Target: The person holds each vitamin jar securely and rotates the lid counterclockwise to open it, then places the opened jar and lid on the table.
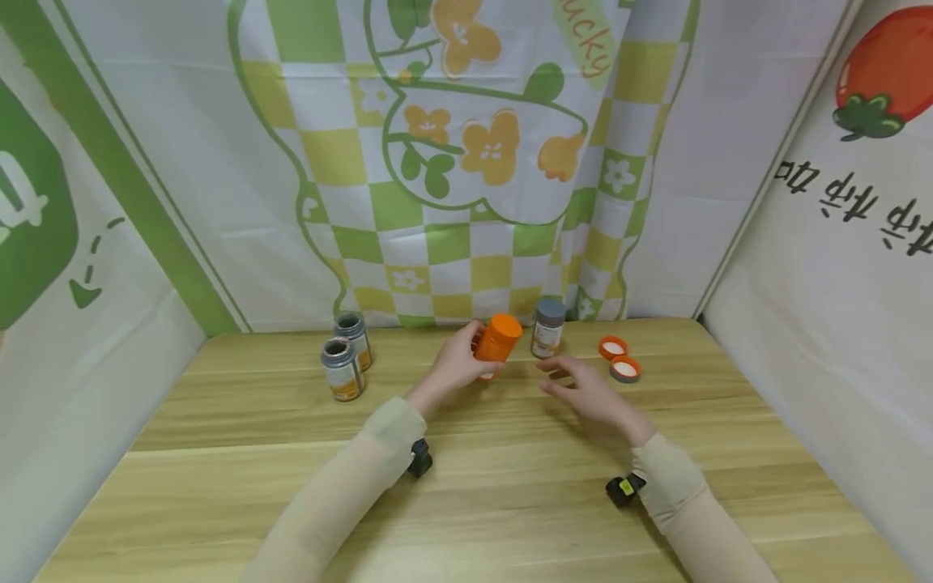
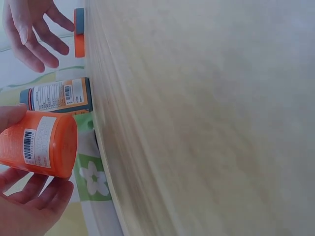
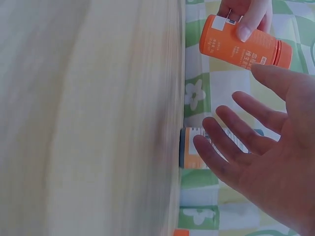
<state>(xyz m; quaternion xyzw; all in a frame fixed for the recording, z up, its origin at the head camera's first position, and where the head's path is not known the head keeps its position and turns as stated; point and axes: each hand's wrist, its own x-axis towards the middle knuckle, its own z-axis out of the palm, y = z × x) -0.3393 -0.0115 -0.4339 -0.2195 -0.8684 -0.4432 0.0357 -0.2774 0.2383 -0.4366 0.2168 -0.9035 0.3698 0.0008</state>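
Note:
My left hand (image 1: 461,359) grips an orange pill bottle (image 1: 499,340) around its body, tilted and raised off the table, its orange cap on. In the left wrist view, a barcode label shows on the orange bottle (image 2: 37,142). To its right is my right hand (image 1: 583,393), fingers spread and slightly bent, holding nothing. Just behind that hand a grey-capped bottle (image 1: 548,328) with a white and orange label stands upright on the table. The right wrist view shows the right palm (image 3: 275,162) apart from both bottles.
Two uncapped grey bottles, one in front (image 1: 342,371) and one behind (image 1: 353,336), stand at the left. Two removed caps, one orange (image 1: 613,348) and one orange-and-grey (image 1: 625,369), lie at the right. A patterned curtain (image 1: 466,243) hangs along the table's back edge.

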